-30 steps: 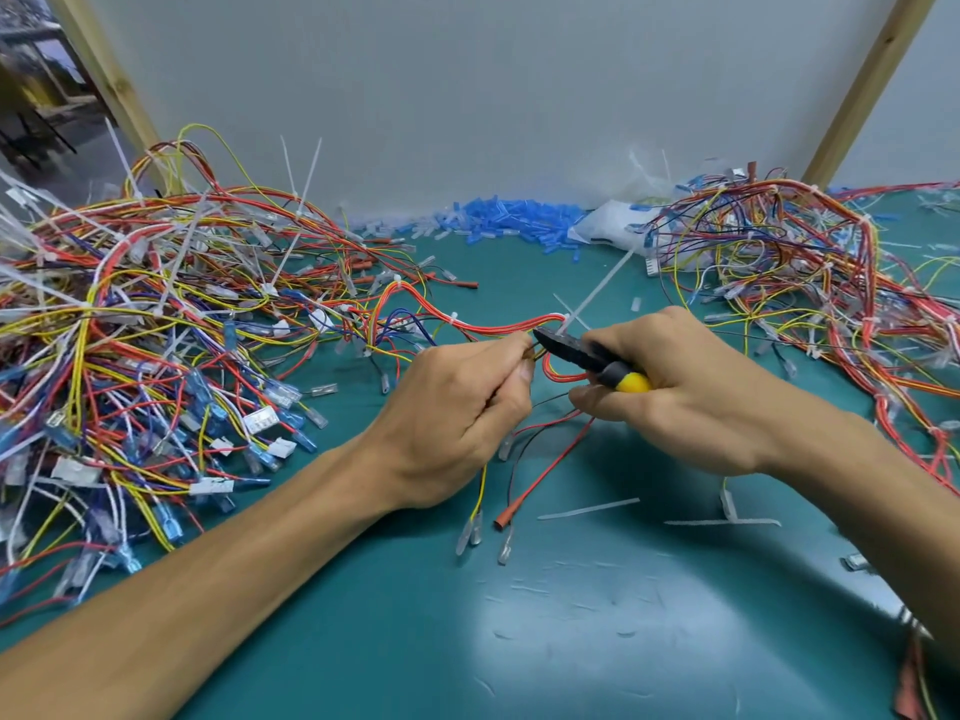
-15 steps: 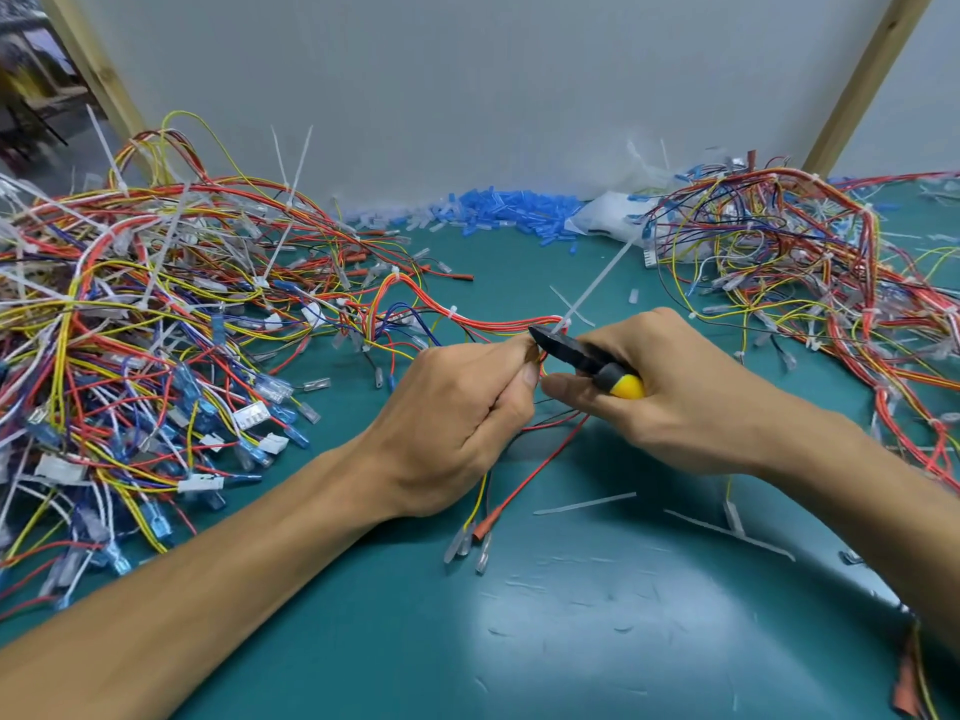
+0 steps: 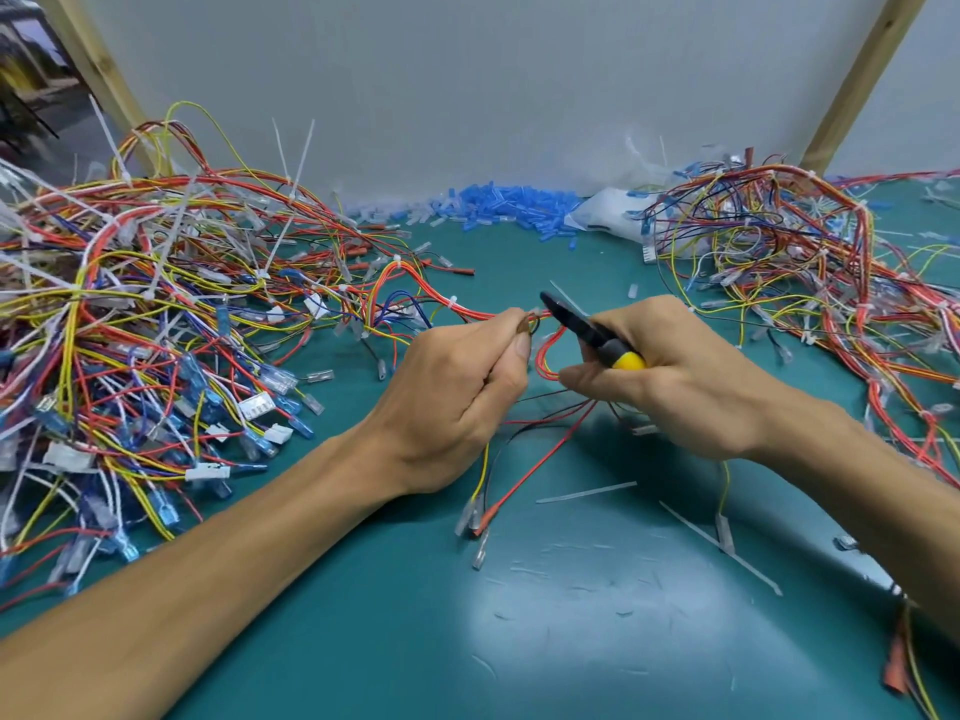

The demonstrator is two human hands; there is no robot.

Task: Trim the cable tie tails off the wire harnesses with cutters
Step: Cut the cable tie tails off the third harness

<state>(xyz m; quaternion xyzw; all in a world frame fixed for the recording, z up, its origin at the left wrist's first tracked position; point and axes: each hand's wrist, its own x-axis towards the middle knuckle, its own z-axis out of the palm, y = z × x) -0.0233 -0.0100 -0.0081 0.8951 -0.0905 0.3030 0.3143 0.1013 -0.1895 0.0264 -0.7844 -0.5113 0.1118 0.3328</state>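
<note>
Pinching harness point(image 3: 470, 315) in left-hand fingers point(image 3: 519, 351), curling right-hand fingers point(image 3: 589, 379) round cutters point(image 3: 574, 322), now nip that tie tail point(image 3: 562, 296) flush, blades clear of any insulation.

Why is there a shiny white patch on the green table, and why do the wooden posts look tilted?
Head view: the pale patch is glare off the smooth table. Head view: the wide-angle lens leans the wooden posts inward. Head view: soft shadows sit under the left hand, gripping the wire harness, and the right hand, holding the cutters.
</note>
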